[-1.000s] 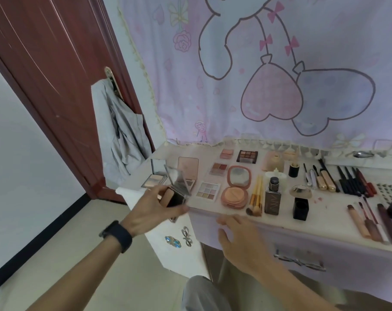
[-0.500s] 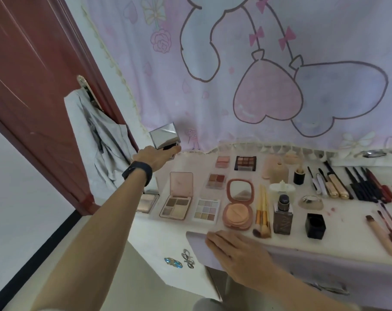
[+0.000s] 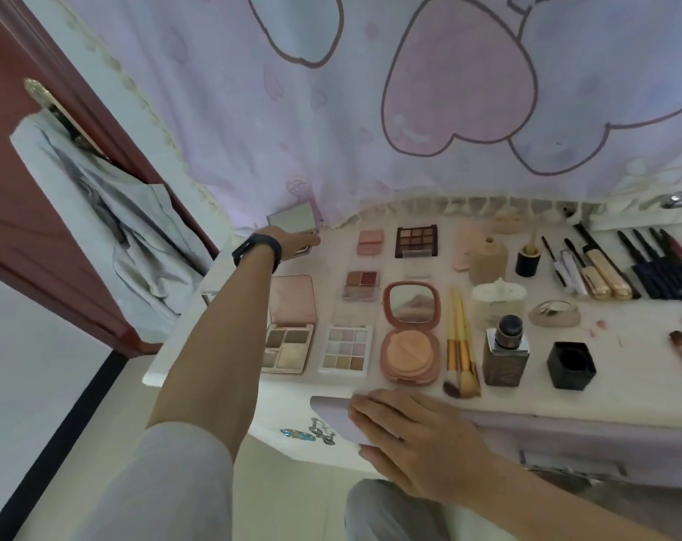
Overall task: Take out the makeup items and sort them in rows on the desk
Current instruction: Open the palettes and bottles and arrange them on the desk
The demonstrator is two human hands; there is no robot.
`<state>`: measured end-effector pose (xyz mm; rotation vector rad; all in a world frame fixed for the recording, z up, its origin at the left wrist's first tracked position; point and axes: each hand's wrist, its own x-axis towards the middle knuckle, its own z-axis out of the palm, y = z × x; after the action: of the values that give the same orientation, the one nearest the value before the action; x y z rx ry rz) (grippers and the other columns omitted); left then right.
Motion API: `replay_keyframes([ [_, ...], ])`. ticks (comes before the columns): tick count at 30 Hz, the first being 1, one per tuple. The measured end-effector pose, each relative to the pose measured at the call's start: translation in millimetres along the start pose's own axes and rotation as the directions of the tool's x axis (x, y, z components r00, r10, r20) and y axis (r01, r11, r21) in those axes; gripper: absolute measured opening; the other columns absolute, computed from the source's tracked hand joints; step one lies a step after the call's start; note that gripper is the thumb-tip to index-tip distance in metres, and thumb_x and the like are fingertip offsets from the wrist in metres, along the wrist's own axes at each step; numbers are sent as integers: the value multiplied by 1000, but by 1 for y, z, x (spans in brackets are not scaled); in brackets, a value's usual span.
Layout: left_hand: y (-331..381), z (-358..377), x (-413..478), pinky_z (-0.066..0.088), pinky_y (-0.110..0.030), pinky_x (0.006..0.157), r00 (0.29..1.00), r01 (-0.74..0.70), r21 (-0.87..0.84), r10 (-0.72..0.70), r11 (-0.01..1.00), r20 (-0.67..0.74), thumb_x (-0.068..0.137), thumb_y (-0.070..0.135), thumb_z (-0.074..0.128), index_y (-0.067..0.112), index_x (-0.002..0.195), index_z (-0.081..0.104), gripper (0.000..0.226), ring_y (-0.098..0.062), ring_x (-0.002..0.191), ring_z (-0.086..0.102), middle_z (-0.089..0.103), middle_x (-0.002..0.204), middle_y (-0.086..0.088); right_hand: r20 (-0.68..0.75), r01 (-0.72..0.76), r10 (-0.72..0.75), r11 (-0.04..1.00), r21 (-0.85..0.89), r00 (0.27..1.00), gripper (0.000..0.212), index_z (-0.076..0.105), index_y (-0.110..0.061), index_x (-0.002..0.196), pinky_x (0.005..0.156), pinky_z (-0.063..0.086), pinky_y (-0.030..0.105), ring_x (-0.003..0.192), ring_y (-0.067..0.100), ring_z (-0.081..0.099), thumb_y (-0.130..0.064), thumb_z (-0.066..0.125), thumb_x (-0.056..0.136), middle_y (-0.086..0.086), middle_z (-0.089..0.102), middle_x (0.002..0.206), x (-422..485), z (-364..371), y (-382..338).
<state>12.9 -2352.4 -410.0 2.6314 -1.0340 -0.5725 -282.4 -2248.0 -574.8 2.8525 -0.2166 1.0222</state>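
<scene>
One wide-angle camera on the person's head looks forward and down over the counter from close by its near edge, facing the curtain at the far side, with the door at left.

The makeup lies in loose rows on the white desk. At the back-left corner the left hand holds a small mirrored compact, open, lid upright. Further along the back row lie a pink blush palette and a dark eyeshadow palette, with a small four-pan palette just in front. The front row, from the left, has an open rose-lidded palette, a pastel eyeshadow palette, an open pink powder compact with its mirror tipped back, gold-handled brushes lying bristles toward the near edge, an upright foundation bottle and a black hexagonal cap. Gold tubes lie side by side at the back right
</scene>
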Motion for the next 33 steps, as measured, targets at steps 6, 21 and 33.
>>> replay_keyframes([
  [6, 3, 16, 14, 29, -38, 113, 996, -31, 240, 11, 970, 85, 90, 55, 61, 23, 156, 26, 82, -33, 145, 29, 31, 159, -12, 9, -18, 18, 1000, 14, 1000, 43, 68, -15, 127, 95, 52, 33, 116, 18, 60, -44, 56, 98, 0, 65, 131, 1, 1, 0],
  [21, -13, 11, 26, 41, -38, 97, 995, -54, 215, 35, 975, 93, 87, 72, 51, 34, 145, 39, 71, -37, 129, 48, 56, 138, -17, 46, -4, 4, 1000, 1, 999, 42, 67, -18, 129, 101, 47, 30, 119, 16, 57, -42, 54, 97, -2, 63, 134, -1, 1, -1],
  [33, -18, -21, -89, 44, -37, 99, 917, -203, -34, 178, 979, -356, 92, 46, 60, 15, 144, 43, 62, -30, 126, 53, 58, 139, -8, 177, -38, 29, 998, 50, 984, 45, 61, -16, 135, 106, 45, 29, 123, 14, 53, -39, 49, 99, -4, 62, 136, 5, -18, -1],
])
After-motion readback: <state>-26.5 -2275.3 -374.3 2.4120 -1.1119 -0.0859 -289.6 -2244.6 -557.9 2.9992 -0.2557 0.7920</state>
